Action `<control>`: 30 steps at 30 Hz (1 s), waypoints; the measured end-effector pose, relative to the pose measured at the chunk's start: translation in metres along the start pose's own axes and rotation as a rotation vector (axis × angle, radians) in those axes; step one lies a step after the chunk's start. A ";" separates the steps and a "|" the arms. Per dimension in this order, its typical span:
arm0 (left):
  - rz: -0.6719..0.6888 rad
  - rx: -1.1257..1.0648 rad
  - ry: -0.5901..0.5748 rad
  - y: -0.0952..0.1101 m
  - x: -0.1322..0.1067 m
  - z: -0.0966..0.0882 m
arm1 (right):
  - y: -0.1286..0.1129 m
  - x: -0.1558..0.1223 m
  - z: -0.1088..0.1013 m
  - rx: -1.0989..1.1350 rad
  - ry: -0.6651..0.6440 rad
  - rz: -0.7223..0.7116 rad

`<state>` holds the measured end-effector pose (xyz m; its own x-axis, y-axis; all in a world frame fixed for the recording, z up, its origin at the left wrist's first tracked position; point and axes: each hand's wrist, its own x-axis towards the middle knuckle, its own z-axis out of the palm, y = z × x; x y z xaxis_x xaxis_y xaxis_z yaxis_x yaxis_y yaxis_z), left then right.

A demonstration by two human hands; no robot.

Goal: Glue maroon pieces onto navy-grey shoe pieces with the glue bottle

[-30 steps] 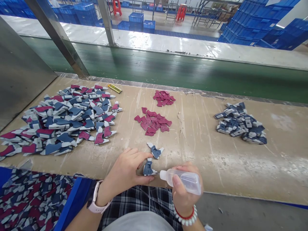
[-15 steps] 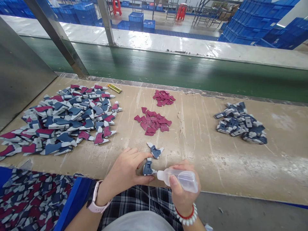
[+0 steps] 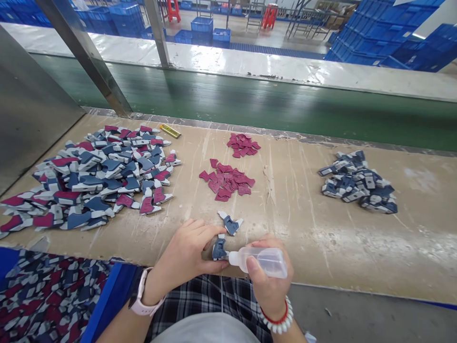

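The left hand (image 3: 191, 247) pinched a small blue-and-grey piece (image 3: 219, 248) between thumb and fingers, close to the near edge of the tan tabletop (image 3: 293, 214). The right hand (image 3: 270, 288) was wrapped around a translucent squeeze bottle (image 3: 267, 261), held nearly on its side, its narrow nozzle (image 3: 227, 256) pointing left at the lower right part of the piece; whether the tip touched was too small to tell. The two hands were apart, with the bottle's neck between them. A second blue-and-grey piece (image 3: 231, 225) lay just beyond the left fingertips. Farther back were two clusters of flat maroon pieces, a larger near one (image 3: 228, 181) and a smaller far one (image 3: 243, 145). A large mixed heap (image 3: 107, 176) of blue, grey and maroon parts covered the left side, with a yellow object (image 3: 170, 131) just beside its far end. A smaller blue-and-grey pile (image 3: 357, 183) lay well to the right. Below the tabletop at left, a blue bin (image 3: 107, 300) held many similar parts. A green belt (image 3: 250, 102) ran behind.
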<state>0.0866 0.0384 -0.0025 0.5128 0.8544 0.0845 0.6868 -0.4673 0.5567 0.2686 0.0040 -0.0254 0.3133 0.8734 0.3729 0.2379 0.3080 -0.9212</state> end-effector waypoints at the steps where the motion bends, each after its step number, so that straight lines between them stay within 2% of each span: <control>1: 0.001 -0.001 -0.001 0.000 0.000 0.000 | 0.000 0.000 0.000 -0.002 -0.008 0.003; 7: 0.004 -0.008 0.001 0.000 0.000 0.001 | 0.000 0.000 -0.001 0.015 -0.057 0.047; 30: -0.012 -0.001 -0.009 0.000 0.000 0.000 | 0.000 0.001 0.000 0.012 -0.040 0.044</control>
<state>0.0865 0.0379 -0.0023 0.5091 0.8578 0.0708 0.6924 -0.4571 0.5583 0.2689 0.0049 -0.0255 0.2861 0.9005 0.3276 0.2135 0.2734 -0.9379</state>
